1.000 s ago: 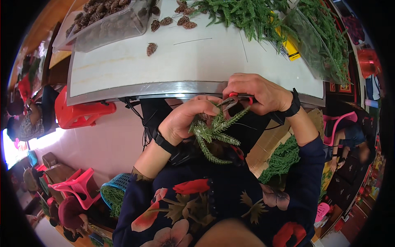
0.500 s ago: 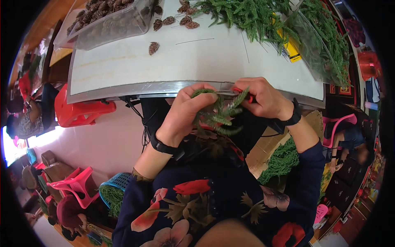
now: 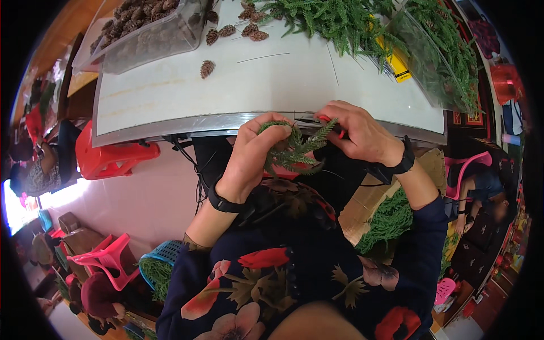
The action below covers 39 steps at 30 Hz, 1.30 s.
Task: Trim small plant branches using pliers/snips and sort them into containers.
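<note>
My left hand (image 3: 249,148) is closed on a green artificial pine sprig (image 3: 294,154), thumb pressed over its bunched end. The sprig's needled tips spread out toward my other hand. Closed around red-handled pliers (image 3: 341,134), my right hand (image 3: 361,134) is just right of the sprig; the fingers hide most of the tool. Its metal jaws point left toward my left fingertips, where a thin dark wire end sticks up. Both hands are at the near edge of the white table (image 3: 187,99).
Pine cones fill a clear plastic bin (image 3: 141,48) at the back left; loose cones (image 3: 207,69) and thin wires lie nearby. Green sprigs (image 3: 334,28) pile at the back right beside a yellow packet (image 3: 401,71). A red stool (image 3: 110,148) is left; other people sit farther off.
My right hand has shifted slightly left and up with the pliers, and the jaws show more plainly beside the left fingertips. The left hand keeps its grip on the sprig.
</note>
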Available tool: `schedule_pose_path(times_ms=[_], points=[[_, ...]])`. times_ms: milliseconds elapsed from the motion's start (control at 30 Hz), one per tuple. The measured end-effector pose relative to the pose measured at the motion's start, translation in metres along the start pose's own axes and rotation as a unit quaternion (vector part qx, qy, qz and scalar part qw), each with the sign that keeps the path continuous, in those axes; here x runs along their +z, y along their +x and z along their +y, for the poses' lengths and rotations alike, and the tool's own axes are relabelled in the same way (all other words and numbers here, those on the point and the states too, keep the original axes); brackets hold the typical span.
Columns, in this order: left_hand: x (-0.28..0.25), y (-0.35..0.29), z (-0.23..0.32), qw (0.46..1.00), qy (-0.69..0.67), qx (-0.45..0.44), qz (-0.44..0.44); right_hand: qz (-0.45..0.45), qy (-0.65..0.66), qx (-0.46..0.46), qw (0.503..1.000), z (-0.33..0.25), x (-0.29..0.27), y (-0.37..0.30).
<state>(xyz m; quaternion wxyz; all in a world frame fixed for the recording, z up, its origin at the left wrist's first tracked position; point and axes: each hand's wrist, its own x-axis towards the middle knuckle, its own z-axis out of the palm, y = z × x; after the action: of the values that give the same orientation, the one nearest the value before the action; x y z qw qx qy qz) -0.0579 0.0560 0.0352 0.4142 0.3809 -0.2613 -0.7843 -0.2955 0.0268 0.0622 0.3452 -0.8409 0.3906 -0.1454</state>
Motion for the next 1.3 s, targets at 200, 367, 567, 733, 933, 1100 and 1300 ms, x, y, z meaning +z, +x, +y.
schedule_pose_path(times_ms=[200, 367, 567, 733, 933, 1100, 1300], points=[[-0.003, 0.0, 0.0, 0.999, -0.03, -0.026, -0.034, 0.002, -0.012, -0.037, 0.999, 0.004, 0.0, -0.002], [-0.001, 0.0, 0.001, 0.993, -0.086, -0.059, -0.058, 0.004, -0.012, -0.036, 0.999, 0.002, -0.005, -0.002], [0.009, -0.005, 0.009, 0.983, -0.121, -0.131, -0.039, -0.012, 0.016, -0.078, 0.997, 0.001, -0.008, 0.006], [0.01, -0.006, 0.01, 0.983, -0.119, -0.137, -0.024, -0.004, 0.001, -0.082, 0.997, 0.004, -0.008, 0.004], [0.005, 0.0, -0.004, 0.991, 0.125, 0.032, 0.041, 0.008, -0.025, 0.045, 0.999, -0.015, 0.002, -0.005], [0.017, -0.003, -0.001, 0.933, 0.321, 0.113, 0.113, 0.022, 0.006, 0.13, 0.991, -0.034, 0.004, -0.005], [0.004, 0.001, -0.006, 0.98, 0.171, 0.075, 0.072, 0.032, 0.011, 0.126, 0.991, -0.022, 0.006, -0.006]])
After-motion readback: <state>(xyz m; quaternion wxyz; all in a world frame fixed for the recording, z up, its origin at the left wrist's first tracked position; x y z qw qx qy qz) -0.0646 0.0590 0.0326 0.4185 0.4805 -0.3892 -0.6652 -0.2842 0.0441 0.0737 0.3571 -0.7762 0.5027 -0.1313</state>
